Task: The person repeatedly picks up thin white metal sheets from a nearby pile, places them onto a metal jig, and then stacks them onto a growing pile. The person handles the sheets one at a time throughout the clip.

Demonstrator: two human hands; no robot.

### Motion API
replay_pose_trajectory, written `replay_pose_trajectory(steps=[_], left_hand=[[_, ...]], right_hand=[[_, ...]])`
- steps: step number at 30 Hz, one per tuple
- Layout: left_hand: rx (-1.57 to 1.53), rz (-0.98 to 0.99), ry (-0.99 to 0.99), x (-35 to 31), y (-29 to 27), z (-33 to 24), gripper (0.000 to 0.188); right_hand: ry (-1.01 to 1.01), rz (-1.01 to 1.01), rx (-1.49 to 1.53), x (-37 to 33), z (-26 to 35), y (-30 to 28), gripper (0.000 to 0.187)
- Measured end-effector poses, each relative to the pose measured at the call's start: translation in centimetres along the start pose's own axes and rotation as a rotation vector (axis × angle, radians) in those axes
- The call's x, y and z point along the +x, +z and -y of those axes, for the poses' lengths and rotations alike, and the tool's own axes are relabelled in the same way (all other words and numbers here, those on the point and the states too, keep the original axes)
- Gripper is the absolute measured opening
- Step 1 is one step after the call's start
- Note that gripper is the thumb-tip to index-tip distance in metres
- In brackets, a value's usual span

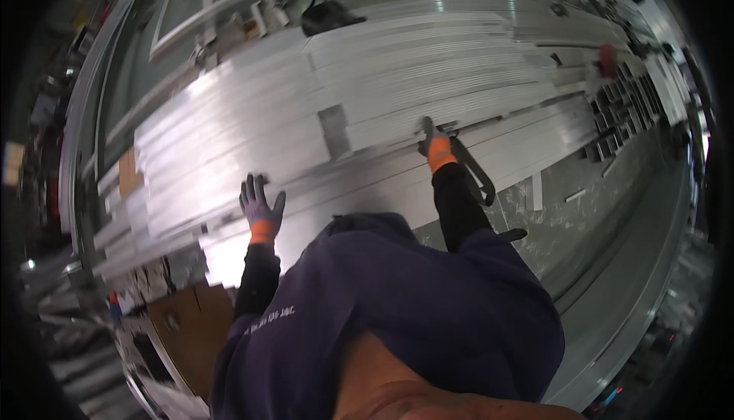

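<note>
My left hand (pixel 261 207), in a grey glove with an orange cuff, lies palm down with its fingers apart at the near edge of long silvery metal profiles (pixel 229 129). Holding nothing, it is next to a small dark spot on the metal. My right hand (pixel 434 147), gloved the same way, is over the seam between the profiles and a long near strip (pixel 382 179). Its fingers are blurred and partly hidden, so their grip is unclear. Beside its wrist hangs a dark curved band (pixel 475 174). A dark grey rectangular patch (pixel 334 131) sits on the profiles between my hands.
A black object (pixel 329 17) rests at the far edge of the profiles. Dark-ended profile pieces (pixel 623 106) are grouped at the right, near a red item (pixel 608 61). Loose offcuts (pixel 537 190) lie on the greenish surface. A brown cardboard box (pixel 191 328) stands at the lower left.
</note>
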State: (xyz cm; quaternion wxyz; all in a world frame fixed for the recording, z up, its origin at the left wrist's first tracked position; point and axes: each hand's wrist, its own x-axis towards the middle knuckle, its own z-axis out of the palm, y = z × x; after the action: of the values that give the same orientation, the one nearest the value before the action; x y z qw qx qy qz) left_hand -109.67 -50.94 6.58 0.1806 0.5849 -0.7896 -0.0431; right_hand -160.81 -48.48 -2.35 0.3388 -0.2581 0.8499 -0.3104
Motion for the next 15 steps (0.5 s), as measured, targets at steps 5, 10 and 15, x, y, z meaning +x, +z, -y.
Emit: replay_pose_trajectory(steps=[5, 10, 15], left_hand=[[0.174, -0.258, -0.272, -0.7, -0.1, 13.0, 0.074], [0.322, -0.210, -0.751, 0.7, -4.8, 28.4, 0.084], [0.298, -0.059, -0.967, 0.2, -9.3, 38.0, 0.095]], right_hand=[[0.308, 0.137, 0.671, -6.6, 5.5, 4.9, 0.060], [0.294, 0.157, 0.507, -4.1, 5.5, 9.4, 0.051], [0.448, 0.193, 0.722, -4.9, 7.1, 9.3, 0.042]])
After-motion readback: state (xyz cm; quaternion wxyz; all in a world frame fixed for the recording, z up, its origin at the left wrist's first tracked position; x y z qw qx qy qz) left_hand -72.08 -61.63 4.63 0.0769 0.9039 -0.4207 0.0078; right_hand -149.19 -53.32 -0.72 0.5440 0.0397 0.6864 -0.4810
